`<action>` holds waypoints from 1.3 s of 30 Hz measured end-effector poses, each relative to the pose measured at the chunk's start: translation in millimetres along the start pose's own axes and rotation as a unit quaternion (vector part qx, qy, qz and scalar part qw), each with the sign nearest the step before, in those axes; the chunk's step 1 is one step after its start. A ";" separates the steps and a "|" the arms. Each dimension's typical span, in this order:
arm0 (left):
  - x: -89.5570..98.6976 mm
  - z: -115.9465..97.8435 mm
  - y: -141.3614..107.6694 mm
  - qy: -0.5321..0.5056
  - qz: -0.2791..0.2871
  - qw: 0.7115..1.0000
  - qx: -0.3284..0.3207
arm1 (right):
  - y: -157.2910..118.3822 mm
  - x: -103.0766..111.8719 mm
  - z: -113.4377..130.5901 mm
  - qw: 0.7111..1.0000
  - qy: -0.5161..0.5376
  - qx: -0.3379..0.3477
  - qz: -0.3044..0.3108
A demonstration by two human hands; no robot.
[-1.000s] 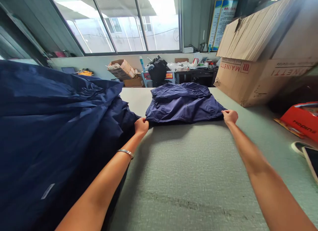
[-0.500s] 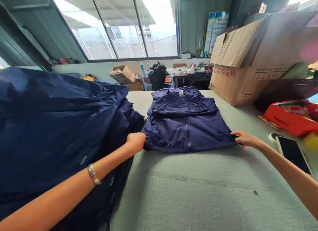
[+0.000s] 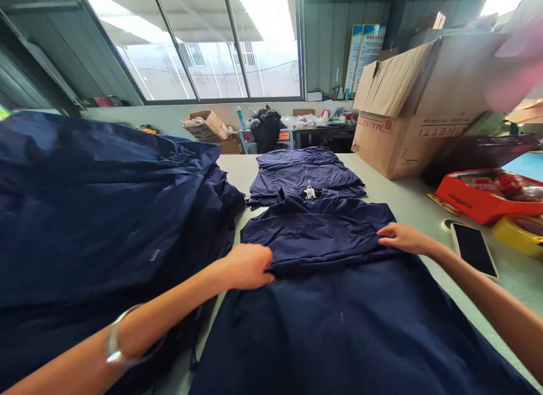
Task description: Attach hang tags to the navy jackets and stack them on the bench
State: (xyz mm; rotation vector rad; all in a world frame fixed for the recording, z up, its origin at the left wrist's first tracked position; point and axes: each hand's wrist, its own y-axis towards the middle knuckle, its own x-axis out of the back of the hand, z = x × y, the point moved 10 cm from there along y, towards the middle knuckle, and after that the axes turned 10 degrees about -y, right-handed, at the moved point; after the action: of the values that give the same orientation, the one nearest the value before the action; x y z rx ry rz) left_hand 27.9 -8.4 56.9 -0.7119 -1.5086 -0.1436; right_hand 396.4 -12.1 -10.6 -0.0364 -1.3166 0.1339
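Observation:
A navy jacket [image 3: 322, 304] lies spread toward me, its upper part folded across and a white tag [image 3: 310, 192] at its collar. My left hand [image 3: 251, 265] is closed at the left side of the folded part, fingers curled down on the fabric; what it pinches is hidden. My right hand [image 3: 396, 236] rests at the right side of that fold, thumb and fingers bent together at the cloth. Behind the jacket lies a folded navy garment [image 3: 305, 171]. A large heap of navy garments [image 3: 97, 225] stands at the left.
Right of the jacket are a phone [image 3: 474, 249], a yellow tape roll [image 3: 520, 235], an orange-red box [image 3: 475, 200] of small items and a big cardboard box [image 3: 407, 112]. Beyond the table [image 3: 384, 198] are a small carton [image 3: 207, 126] and a black bag [image 3: 266, 128].
The jacket has come nearer, now opened out over the front of the table, uncovering the folded garment behind. My left hand has moved right and lower; my right hand slightly left.

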 end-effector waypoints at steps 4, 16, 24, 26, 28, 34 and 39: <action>1.5 -21.0 63.6 -0.074 -0.102 0.987 -0.095 | 31.3 -34.0 16.9 0.989 -0.127 -0.046 -0.054; -97.2 31.1 33.8 -0.087 -0.054 0.994 -0.034 | -61.9 -77.9 62.5 0.990 -0.139 0.031 -0.021; -51.2 15.5 26.5 -0.165 -0.061 0.984 -0.008 | -73.3 -46.8 111.9 0.978 -0.206 0.010 0.020; -24.2 6.9 48.6 -0.242 -0.157 0.957 -0.021 | -44.9 -24.6 128.8 0.984 -0.176 0.012 -0.033; -4.0 -1.1 71.6 -0.326 -0.246 0.911 -0.053 | -7.6 -8.1 139.4 0.991 -0.102 0.004 -0.082; 2.6 11.7 142.1 -0.523 -0.376 0.762 -0.060 | 110.1 -7.0 139.8 0.960 0.209 -0.047 -0.179; -29.5 45.6 171.1 -0.620 -0.417 0.665 0.001 | 160.2 -44.2 124.0 0.920 0.326 -0.135 -0.170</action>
State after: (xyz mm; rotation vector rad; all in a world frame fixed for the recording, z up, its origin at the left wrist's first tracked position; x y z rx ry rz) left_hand 72.9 140.4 -32.9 0.0945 -3.1079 -0.3913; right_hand 253.3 135.4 -38.3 -0.0785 -0.6486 -0.3382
